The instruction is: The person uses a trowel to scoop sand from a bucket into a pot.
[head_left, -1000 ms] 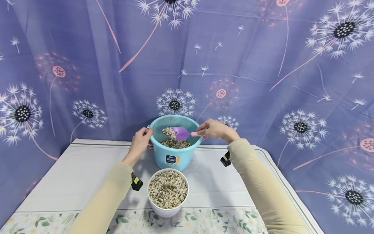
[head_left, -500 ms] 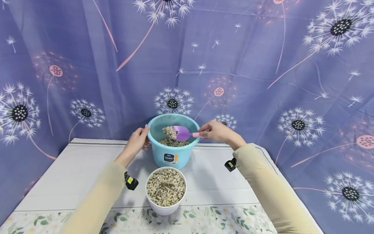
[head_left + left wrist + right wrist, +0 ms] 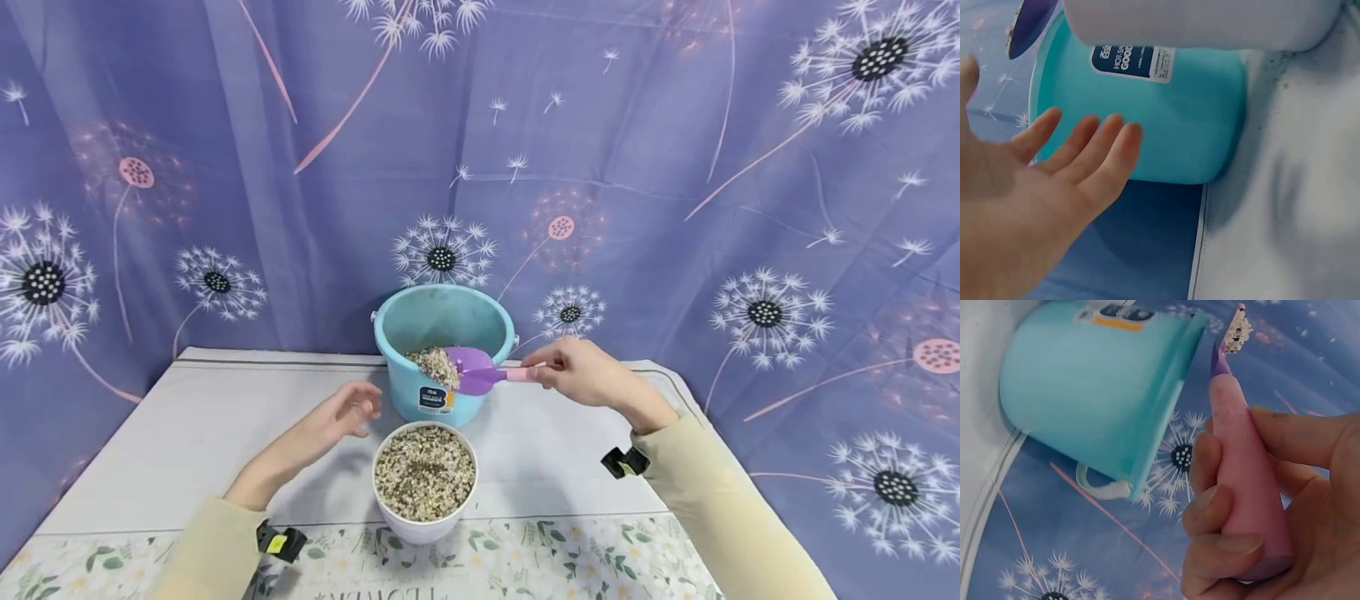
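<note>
My right hand grips the pink handle of a purple garden trowel. A heap of pale, grainy potting mix sits on its blade, which is over the near rim of a light blue bucket. Nearer to me stands a white pot, filled almost to the brim with speckled mix. My left hand is in the air left of the bucket and pot, touching neither. In the left wrist view its fingers are loosely spread, with nothing held.
A white cloth covers the table, with a floral strip along the front. Right behind the bucket hangs a purple-blue dandelion curtain. A few crumbs lie on the cloth near the pot.
My left hand has let go of the bucket's rim and drawn back toward me. The loaded trowel has come up out of the bucket and toward the near side.
</note>
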`<action>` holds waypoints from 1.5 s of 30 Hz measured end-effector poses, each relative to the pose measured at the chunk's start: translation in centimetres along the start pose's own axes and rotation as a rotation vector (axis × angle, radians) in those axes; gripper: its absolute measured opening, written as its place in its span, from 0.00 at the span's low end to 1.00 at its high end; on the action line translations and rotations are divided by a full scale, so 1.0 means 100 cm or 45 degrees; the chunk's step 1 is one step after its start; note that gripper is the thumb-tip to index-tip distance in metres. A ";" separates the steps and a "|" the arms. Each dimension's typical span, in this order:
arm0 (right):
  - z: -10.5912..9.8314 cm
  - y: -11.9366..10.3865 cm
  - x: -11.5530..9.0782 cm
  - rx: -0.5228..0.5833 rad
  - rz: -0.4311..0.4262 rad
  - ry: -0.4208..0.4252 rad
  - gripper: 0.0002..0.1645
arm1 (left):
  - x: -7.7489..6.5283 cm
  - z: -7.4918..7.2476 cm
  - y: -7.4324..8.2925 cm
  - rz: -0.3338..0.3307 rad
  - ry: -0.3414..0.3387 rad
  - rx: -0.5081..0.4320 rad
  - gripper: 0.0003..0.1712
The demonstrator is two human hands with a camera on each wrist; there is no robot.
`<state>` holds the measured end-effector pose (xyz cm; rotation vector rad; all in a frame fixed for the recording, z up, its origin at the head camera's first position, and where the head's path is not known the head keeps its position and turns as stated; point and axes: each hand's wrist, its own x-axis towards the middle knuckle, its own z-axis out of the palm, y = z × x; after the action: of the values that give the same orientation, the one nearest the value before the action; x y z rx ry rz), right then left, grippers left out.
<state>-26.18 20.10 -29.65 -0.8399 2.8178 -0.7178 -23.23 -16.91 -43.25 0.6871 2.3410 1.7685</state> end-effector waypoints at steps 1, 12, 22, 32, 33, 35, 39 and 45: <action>0.003 0.001 -0.004 0.001 -0.011 0.001 0.13 | -0.005 0.002 -0.001 0.001 -0.056 -0.007 0.25; 0.045 -0.001 -0.037 -0.044 -0.135 0.033 0.10 | -0.026 0.025 -0.008 0.078 -0.425 -0.087 0.63; 0.070 -0.021 -0.044 -0.216 -0.138 0.146 0.08 | -0.023 0.032 -0.005 0.030 -0.404 0.046 0.72; 0.080 -0.038 -0.050 -0.363 -0.102 0.270 0.06 | -0.023 0.033 -0.005 -0.002 -0.398 0.004 0.72; 0.080 -0.040 -0.051 -0.369 -0.097 0.285 0.05 | -0.022 0.033 -0.005 -0.001 -0.397 0.008 0.72; 0.082 -0.041 -0.052 -0.381 -0.085 0.306 0.04 | -0.022 0.034 -0.004 0.003 -0.400 0.015 0.72; 0.084 -0.039 -0.055 -0.381 -0.091 0.333 0.03 | -0.021 0.036 -0.004 0.000 -0.400 0.033 0.72; 0.082 -0.032 -0.052 -0.342 -0.154 0.287 0.05 | -0.022 0.034 -0.006 -0.030 -0.384 0.058 0.74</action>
<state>-18.26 17.26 -35.54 -1.0375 3.1378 -0.4804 -20.22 -14.95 -45.18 0.8613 2.1814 1.4862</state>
